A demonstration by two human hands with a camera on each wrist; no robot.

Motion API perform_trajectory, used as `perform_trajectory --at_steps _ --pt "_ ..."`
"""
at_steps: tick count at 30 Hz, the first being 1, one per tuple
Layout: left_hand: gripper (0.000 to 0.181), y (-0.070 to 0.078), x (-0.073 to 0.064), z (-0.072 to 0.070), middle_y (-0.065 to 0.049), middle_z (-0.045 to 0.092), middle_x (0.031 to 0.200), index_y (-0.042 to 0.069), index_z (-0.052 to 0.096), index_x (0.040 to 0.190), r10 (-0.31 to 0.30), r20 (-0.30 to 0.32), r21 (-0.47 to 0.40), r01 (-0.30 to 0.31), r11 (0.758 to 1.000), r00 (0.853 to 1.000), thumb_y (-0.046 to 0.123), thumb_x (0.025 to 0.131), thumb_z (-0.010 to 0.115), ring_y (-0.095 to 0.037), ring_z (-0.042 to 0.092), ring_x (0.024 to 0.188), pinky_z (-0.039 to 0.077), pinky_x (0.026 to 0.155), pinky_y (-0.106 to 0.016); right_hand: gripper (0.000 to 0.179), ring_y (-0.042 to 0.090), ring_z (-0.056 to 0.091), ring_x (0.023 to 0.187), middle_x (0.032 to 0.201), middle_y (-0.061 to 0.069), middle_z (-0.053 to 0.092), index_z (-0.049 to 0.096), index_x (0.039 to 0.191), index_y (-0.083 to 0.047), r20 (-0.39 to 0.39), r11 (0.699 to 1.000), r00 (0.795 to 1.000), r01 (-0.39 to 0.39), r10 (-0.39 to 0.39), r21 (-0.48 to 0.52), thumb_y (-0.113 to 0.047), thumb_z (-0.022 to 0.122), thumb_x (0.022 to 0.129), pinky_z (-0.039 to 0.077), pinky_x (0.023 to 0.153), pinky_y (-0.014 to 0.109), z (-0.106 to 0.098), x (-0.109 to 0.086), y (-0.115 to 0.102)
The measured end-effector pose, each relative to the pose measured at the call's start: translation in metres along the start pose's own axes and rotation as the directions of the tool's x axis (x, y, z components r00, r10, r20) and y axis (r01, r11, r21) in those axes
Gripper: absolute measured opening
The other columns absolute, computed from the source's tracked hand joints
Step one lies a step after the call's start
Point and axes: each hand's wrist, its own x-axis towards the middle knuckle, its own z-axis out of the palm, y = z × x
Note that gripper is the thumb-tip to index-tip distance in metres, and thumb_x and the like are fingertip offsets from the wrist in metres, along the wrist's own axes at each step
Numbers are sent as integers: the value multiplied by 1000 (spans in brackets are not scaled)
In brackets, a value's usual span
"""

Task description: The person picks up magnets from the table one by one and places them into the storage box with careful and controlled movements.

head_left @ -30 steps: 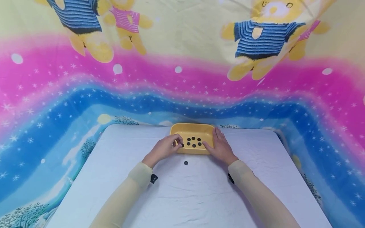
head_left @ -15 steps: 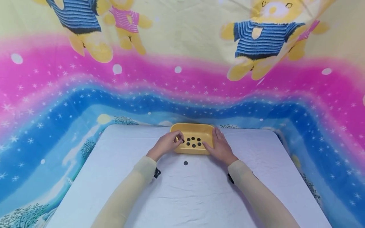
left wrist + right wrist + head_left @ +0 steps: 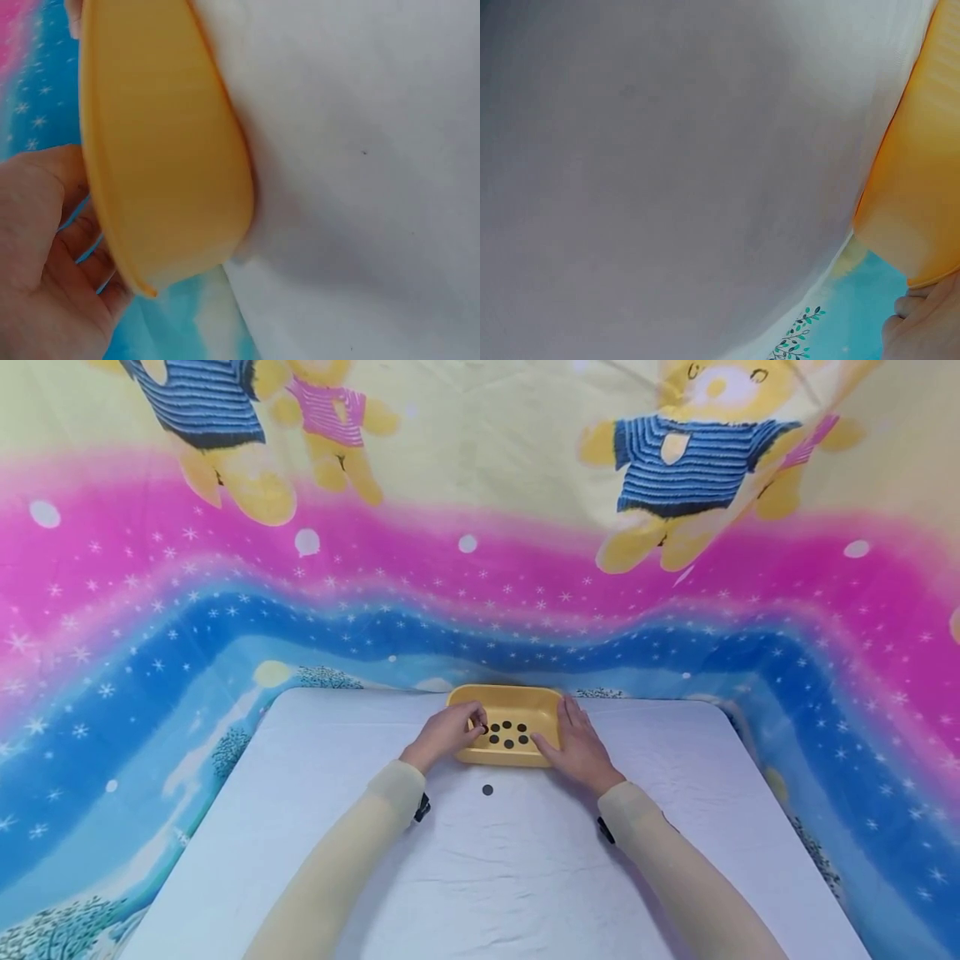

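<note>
A yellow rectangular tray [image 3: 510, 762] stands at the far side of the table, with several small black discs [image 3: 509, 744] on its floor. Over the tray's left end, my left hand [image 3: 447, 732] pinches one black disc [image 3: 485, 729] between thumb and fingertips. In the left wrist view this hand [image 3: 52, 255] reaches over the rim, and the tray wall hides its fingertips. My right hand [image 3: 582, 747] rests along the tray's right end, fingers straight on the outside and thumb over the near rim. The right wrist view shows only part of that hand [image 3: 926, 319].
One more black disc [image 3: 488, 790] lies on the white table cover [image 3: 510, 885], in front of the tray. A patterned curtain [image 3: 480, 635] with bears and snowflakes hangs right behind the table's far edge.
My left hand has shifted slightly right and away from me, carrying the pinched disc deeper over the tray. The right hand and the other discs have stayed put.
</note>
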Motion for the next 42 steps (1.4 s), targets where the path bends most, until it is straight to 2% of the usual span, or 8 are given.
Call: perform_trajectory --at_steps 3,10,21,26,34,42 --pt "6 -1 5 4 7 71 101 17 69 111 14 11 32 -15 999 1000 19 105 71 -12 64 87 55 81 -37 107 30 -5 167 180 13 -8 4 169 4 1 1000 1000 -1 1 3 -73 42 106 5 135 49 0 -1 0" --pt "5 -2 16 11 7 70 98 18 69 110 -8 16 98 6 995 1000 19 105 71 -12 64 88 55 81 -37 109 28 -4 167 180 11 -8 5 170 3 -4 1000 1000 -4 4 4 -76 39 104 6 135 48 -1 0 0" --pt "4 -2 31 18 5 69 96 17 70 108 -55 31 195 48 980 998 18 106 68 -12 63 87 55 78 -34 103 29 -3 167 180 12 -7 6 169 4 -16 999 1000 3 -2 33 -65 51 107 6 135 48 -4 -1 -2" --pt "5 0 36 20 6 69 95 20 70 105 -84 43 235 71 969 996 17 106 67 -12 63 88 56 79 -35 107 29 -4 167 180 12 -8 5 170 4 -11 1000 1000 -1 1 16 -72 44 105 6 135 48 -3 -2 0" --pt "6 0 38 26 7 71 96 21 72 106 -128 46 283 110 953 991 16 106 68 -13 65 89 56 82 -37 106 32 -3 167 180 15 -6 6 169 5 -9 1000 1000 3 -3 26 -70 46 106 7 135 50 -3 -3 -3" --pt "6 3 39 28 5 72 99 21 72 105 -134 34 311 117 943 990 16 104 70 -16 66 92 56 84 -39 105 29 -4 167 180 14 -5 6 169 4 -14 1000 1000 2 -2 13 -71 43 107 6 135 48 -4 -3 -3"
